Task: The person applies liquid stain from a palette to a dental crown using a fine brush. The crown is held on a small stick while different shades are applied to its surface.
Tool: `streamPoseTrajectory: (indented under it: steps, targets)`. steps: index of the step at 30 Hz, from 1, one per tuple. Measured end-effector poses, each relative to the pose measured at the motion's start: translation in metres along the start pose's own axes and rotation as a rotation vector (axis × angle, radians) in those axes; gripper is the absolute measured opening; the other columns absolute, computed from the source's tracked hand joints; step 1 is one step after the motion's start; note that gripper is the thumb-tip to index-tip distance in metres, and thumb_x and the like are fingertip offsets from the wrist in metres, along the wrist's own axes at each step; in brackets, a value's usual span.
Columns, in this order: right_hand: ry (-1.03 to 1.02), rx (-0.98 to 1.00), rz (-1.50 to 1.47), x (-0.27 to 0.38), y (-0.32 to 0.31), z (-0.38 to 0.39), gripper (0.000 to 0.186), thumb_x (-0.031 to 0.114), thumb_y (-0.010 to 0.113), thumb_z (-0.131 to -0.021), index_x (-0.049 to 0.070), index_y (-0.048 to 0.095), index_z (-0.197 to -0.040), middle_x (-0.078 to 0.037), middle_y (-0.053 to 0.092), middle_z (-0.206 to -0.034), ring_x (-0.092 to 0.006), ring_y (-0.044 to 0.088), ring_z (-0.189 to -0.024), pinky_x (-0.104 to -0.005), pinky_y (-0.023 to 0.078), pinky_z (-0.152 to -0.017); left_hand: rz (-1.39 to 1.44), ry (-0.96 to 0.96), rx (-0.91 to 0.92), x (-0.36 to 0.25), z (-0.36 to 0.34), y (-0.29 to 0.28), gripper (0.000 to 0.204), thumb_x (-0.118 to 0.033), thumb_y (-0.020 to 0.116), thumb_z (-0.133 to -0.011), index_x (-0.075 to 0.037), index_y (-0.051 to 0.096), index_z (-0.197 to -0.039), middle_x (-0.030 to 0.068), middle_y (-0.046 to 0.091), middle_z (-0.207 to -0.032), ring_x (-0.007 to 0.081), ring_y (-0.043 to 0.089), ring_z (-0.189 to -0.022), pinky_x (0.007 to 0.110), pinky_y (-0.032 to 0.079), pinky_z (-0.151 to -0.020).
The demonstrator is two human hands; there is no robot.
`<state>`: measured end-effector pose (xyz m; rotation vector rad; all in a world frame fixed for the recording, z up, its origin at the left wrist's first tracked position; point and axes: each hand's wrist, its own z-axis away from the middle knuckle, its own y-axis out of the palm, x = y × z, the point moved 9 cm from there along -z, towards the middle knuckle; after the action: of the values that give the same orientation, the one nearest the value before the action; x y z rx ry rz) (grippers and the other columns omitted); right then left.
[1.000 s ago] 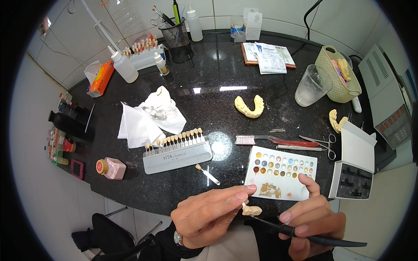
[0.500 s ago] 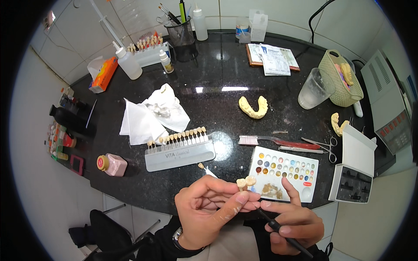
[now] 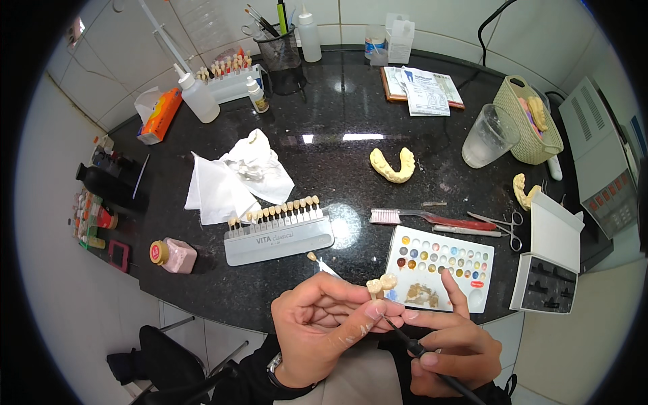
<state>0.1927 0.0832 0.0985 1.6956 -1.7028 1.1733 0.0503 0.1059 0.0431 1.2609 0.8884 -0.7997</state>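
My left hand pinches a small cream-coloured dental bridge on a thin stem between thumb and fingers. My right hand grips a fine-tipped brush with a dark handle, its forefinger raised. The tip points up toward the left thumb, just below the bridge; whether it touches anything is too small to tell. Right behind the hands lies a white paint palette with several coloured wells and a brown smear. A single shade tab rests near the left fingers, by the grey tooth shade guide.
A toothbrush and scissor-handled forceps lie beyond the palette. A yellow dental cast sits mid-table. White cloths and a pink jar are at left; an open box, plastic cup and basket at right.
The brush has shifted slightly up and left, its tip now nearer the left thumb. My right hand's raised forefinger is a little higher. My left hand still holds the bridge.
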Motion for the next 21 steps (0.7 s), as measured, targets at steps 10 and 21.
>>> streamPoseTrajectory:
  steps: [10,21]
  targets:
    - [0.106,-0.289,-0.342,-0.017,-0.022,0.004,0.023,0.020,0.064,-0.077,0.006,0.047,-0.084,-0.006,0.057,-0.060,-0.0267,0.063,-0.076,-0.0636,0.019,-0.094,-0.092,0.148,0.063,-0.008,0.001,0.004,0.014,0.000,0.059,-0.077,0.004,0.046,-0.081,0.0273,0.059,-0.078,0.0280,0.064,-0.070,0.033,0.055,-0.059]
    - [0.234,0.195,-0.129,0.003,-0.026,-0.015,0.021,0.003,0.065,-0.073,0.010,0.049,-0.086,-0.009,0.061,-0.074,-0.0225,0.063,-0.079,-0.0581,0.004,-0.101,-0.588,0.684,0.164,-0.040,0.016,0.020,0.018,0.010,0.057,-0.074,0.003,0.057,-0.091,0.0259,0.060,-0.084,0.0288,0.063,-0.074,0.031,0.054,-0.063]
